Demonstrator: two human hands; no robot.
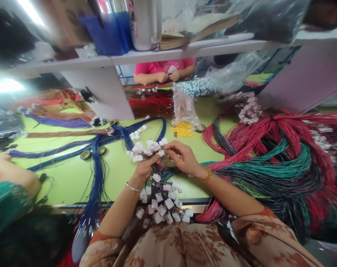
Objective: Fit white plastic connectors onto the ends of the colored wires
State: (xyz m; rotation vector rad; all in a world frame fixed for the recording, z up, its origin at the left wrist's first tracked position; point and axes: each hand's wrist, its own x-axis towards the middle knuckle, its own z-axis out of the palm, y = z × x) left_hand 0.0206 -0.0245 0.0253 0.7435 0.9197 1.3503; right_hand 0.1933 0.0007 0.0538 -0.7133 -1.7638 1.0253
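Note:
Near the middle of the table, my left hand (145, 167) is closed with its thumb on a white plastic connector (159, 153). More white connectors (143, 147) bunch up just beyond its fingers. Close by on the right, my right hand (183, 158) is pinched, fingertips at the edge of that connector; whatever lies between them is too small to make out. Below both hands, a cluster of white connectors on thin wires (163, 204) hangs over the table's front edge. Red, black and green wires (268, 167) run off to the right in thick bundles.
Blue wire bundles (97, 178) and tape rolls (86, 155) lie on the green table (63, 185) to the left. Yellow small parts (183, 129) sit beside a clear bag (183, 104). A shelf (168, 53) crosses above. Co-workers' hands show at far left and behind the shelf.

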